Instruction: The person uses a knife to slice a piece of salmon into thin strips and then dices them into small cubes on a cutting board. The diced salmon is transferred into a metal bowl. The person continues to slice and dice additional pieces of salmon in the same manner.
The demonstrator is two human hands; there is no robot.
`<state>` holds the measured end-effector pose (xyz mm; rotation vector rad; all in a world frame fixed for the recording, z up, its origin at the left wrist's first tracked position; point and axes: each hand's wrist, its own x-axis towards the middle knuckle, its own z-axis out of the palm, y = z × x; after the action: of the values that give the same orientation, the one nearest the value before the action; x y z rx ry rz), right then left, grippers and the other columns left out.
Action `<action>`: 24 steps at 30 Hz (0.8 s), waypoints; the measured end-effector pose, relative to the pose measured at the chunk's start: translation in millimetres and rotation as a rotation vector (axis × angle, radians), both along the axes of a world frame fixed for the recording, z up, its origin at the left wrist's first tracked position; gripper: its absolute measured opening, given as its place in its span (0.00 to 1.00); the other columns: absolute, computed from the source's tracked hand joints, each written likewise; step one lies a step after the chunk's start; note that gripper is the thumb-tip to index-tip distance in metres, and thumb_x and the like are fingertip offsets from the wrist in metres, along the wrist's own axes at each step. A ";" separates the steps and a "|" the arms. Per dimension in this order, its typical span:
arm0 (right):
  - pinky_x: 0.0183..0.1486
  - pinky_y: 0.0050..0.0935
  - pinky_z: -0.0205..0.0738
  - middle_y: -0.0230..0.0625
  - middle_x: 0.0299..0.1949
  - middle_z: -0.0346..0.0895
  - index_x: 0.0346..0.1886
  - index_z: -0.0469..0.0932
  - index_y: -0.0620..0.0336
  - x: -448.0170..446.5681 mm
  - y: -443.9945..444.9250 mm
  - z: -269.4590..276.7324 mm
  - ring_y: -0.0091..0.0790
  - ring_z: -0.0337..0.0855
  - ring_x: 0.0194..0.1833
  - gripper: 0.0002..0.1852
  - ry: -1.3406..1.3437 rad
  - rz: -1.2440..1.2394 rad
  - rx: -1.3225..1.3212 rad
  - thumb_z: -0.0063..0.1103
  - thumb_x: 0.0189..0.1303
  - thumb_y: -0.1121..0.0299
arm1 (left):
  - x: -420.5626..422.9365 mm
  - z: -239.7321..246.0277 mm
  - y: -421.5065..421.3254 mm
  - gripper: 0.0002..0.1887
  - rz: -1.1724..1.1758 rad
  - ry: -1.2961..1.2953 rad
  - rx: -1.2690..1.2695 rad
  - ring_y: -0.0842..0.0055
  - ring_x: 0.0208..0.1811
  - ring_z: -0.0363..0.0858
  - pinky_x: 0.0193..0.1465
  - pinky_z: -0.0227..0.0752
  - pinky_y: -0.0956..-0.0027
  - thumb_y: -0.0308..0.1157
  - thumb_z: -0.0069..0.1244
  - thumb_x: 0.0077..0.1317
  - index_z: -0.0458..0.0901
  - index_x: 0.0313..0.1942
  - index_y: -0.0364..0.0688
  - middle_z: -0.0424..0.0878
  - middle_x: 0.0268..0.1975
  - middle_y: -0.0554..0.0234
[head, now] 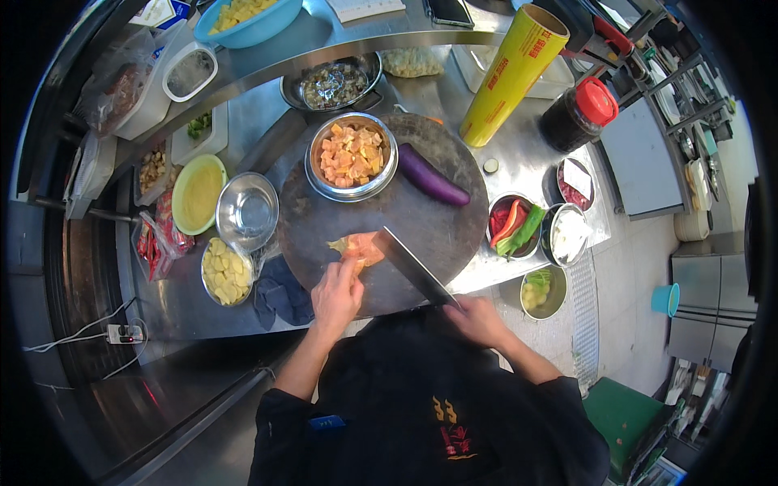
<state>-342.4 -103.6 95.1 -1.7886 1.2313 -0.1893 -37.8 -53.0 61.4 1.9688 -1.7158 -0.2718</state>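
Note:
My left hand (pixel 338 291) grips the near end of a piece of raw chicken (pixel 363 248) lying on a round dark chopping board (pixel 401 276). In my right hand (pixel 477 319) is the handle of a cleaver (pixel 419 269), whose blade slants over the board with its far end touching or just beside the meat; which, I cannot tell. Behind the meat, a steel bowl (pixel 315 180) holding diced raw meat (pixel 351 155) stands on the board. A whole purple eggplant (pixel 433 175) lies to the right of that bowl.
Left of the board stand an empty steel bowl (pixel 247 209), a bowl of sliced potato or similar (pixel 226 270) and a dark cloth (pixel 281 291). Right are bowls of peppers (pixel 516 228) and white pieces (pixel 568 234). A yellow film roll (pixel 510 79) and red-lidded jar (pixel 577 115) stand behind.

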 end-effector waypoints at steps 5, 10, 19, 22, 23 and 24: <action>0.36 0.53 0.77 0.58 0.27 0.80 0.34 0.80 0.66 14.0 -1.9 0.3 0.63 0.84 0.33 0.13 0.062 0.053 -0.048 0.61 0.70 0.64 | 9.7 1.4 3.7 0.26 -0.195 -0.475 0.181 0.60 0.45 0.82 0.39 0.77 0.61 0.29 0.57 0.57 0.79 0.59 0.47 0.79 0.45 0.55; 0.36 0.54 0.77 0.58 0.27 0.81 0.32 0.78 0.67 18.8 -2.0 -0.5 0.64 0.83 0.32 0.13 0.114 0.124 -0.088 0.61 0.70 0.66 | 7.7 -4.6 11.3 0.29 -0.331 -0.796 0.227 0.58 0.51 0.79 0.43 0.73 0.63 0.32 0.56 0.59 0.77 0.64 0.45 0.80 0.49 0.50; 0.37 0.52 0.80 0.55 0.29 0.83 0.40 0.82 0.65 12.3 -7.9 4.1 0.61 0.85 0.32 0.09 0.062 0.153 -0.148 0.62 0.68 0.68 | -2.3 -15.2 32.8 0.27 -0.016 -0.263 -0.004 0.54 0.59 0.78 0.58 0.72 0.54 0.35 0.63 0.61 0.79 0.59 0.34 0.80 0.57 0.48; 0.37 0.50 0.81 0.53 0.32 0.84 0.46 0.84 0.63 18.8 -15.5 9.9 0.58 0.86 0.33 0.10 -0.014 0.213 -0.252 0.62 0.67 0.68 | -1.6 -23.0 38.1 0.24 0.002 -0.218 -0.103 0.53 0.59 0.78 0.58 0.73 0.54 0.33 0.64 0.60 0.81 0.56 0.36 0.79 0.58 0.49; 0.37 0.49 0.82 0.51 0.33 0.84 0.48 0.85 0.61 24.0 -19.8 10.6 0.57 0.86 0.33 0.11 -0.051 0.248 -0.282 0.62 0.68 0.67 | 0.9 -22.9 39.4 0.23 0.005 -0.173 -0.119 0.54 0.60 0.78 0.59 0.73 0.54 0.32 0.64 0.60 0.81 0.55 0.37 0.79 0.58 0.49; 0.37 0.49 0.82 0.50 0.34 0.85 0.50 0.85 0.60 30.2 -24.6 10.6 0.56 0.86 0.33 0.12 -0.087 0.283 -0.312 0.62 0.68 0.67 | 2.1 -22.0 40.0 0.22 0.013 -0.116 -0.145 0.54 0.60 0.78 0.59 0.73 0.53 0.30 0.63 0.61 0.81 0.55 0.38 0.79 0.59 0.50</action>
<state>-312.2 -128.1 105.7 -2.1769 0.9110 -0.3058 -35.7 -13.0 39.4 1.9221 -1.7417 -0.0281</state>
